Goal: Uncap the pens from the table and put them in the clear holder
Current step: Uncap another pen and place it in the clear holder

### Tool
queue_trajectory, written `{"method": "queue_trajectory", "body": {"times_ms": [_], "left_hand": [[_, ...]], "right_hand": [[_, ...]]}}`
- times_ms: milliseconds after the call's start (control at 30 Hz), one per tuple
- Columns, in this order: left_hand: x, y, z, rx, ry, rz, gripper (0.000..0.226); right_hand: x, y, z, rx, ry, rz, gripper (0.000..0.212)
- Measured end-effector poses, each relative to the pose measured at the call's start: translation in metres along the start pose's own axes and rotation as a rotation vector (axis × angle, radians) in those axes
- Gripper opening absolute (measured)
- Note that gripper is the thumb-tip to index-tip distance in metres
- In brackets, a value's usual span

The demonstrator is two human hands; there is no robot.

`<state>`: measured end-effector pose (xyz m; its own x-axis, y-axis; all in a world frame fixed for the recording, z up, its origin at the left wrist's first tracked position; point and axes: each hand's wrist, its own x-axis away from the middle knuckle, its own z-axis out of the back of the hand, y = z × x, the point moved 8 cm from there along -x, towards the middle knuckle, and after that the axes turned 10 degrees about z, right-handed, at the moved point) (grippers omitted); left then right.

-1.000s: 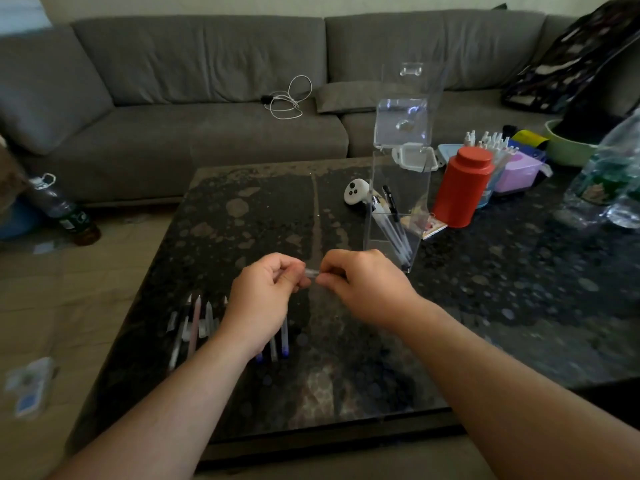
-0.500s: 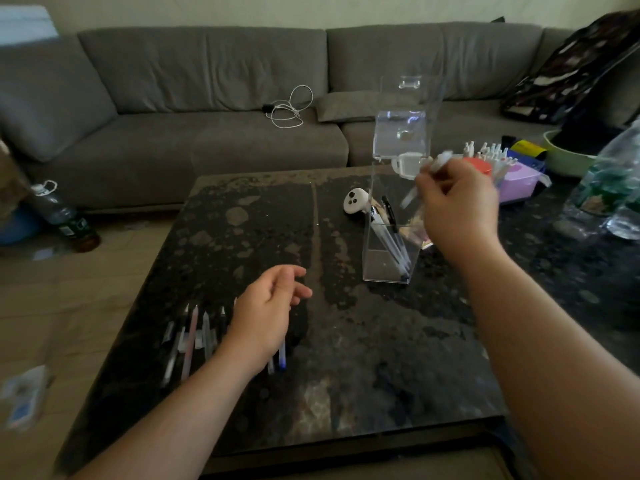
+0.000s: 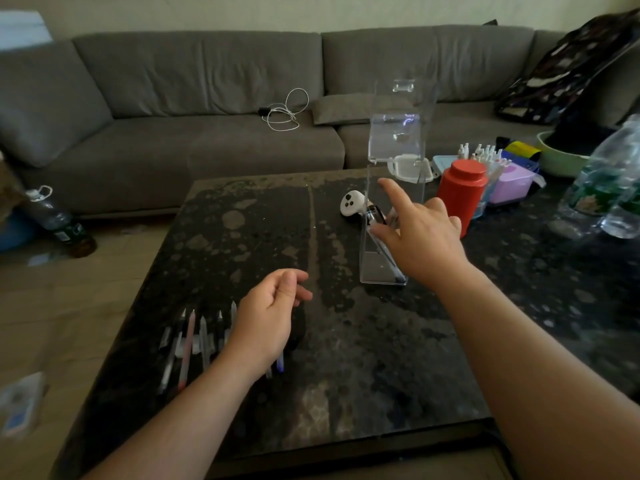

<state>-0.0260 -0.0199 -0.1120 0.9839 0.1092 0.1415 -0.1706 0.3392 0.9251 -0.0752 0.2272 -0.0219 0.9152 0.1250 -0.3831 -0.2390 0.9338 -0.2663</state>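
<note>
Nearest the camera, a row of pens point(image 3: 194, 341) is lying side by side on the dark stone table point(image 3: 346, 358), with the left hand point(image 3: 266, 317) hovering over the row's right end and hiding part of it. Its fingers are curling loosely inward; whether anything small is sitting between them cannot be told. Further in, the right hand point(image 3: 419, 237) is hanging in front of the clear holder point(image 3: 384, 251), fingers spread and index finger pointing up and away, gripping nothing. The holder is standing upright on the table, and a few pens are leaning inside its lower part, partly hidden by the hand. Its tall back panel is rising well above them. Just left of the holder a white controller point(image 3: 351, 202) is lying on the table. To the right, a red canister point(image 3: 460, 192) is standing with its lid on. Behind that, a purple tub point(image 3: 510, 183) and a white lidded box point(image 3: 410, 168) are sitting; their contents are too unclear to tell. A green bowl point(image 3: 561, 161) is sitting at the far edge.
</note>
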Motion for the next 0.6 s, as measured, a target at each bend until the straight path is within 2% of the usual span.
{"method": "queue_trajectory", "body": {"times_ms": [100, 233, 367, 500, 600], "left_hand": [[0.002, 0.001, 0.001, -0.017, -0.001, 0.000, 0.030], [0.004, 0.000, 0.002, -0.038, -0.004, 0.013, 0.031], [0.007, -0.001, 0.005, -0.057, -0.002, 0.005, 0.033], [0.008, 0.001, 0.006, -0.071, -0.003, 0.003, 0.033], [0.007, 0.001, 0.004, -0.080, -0.007, 0.003, 0.033]], "right_hand": [[0.000, 0.000, 0.003, 0.055, 0.055, -0.061, 0.064], [-0.004, 0.002, -0.001, -0.036, 0.078, -0.111, 0.059], [-0.004, 0.007, 0.007, -0.168, 0.268, -0.090, 0.068], [-0.005, 0.004, 0.006, -0.212, 0.280, 0.010, 0.056], [-0.008, -0.004, -0.001, -0.176, 0.201, 0.111, 0.036]]}}
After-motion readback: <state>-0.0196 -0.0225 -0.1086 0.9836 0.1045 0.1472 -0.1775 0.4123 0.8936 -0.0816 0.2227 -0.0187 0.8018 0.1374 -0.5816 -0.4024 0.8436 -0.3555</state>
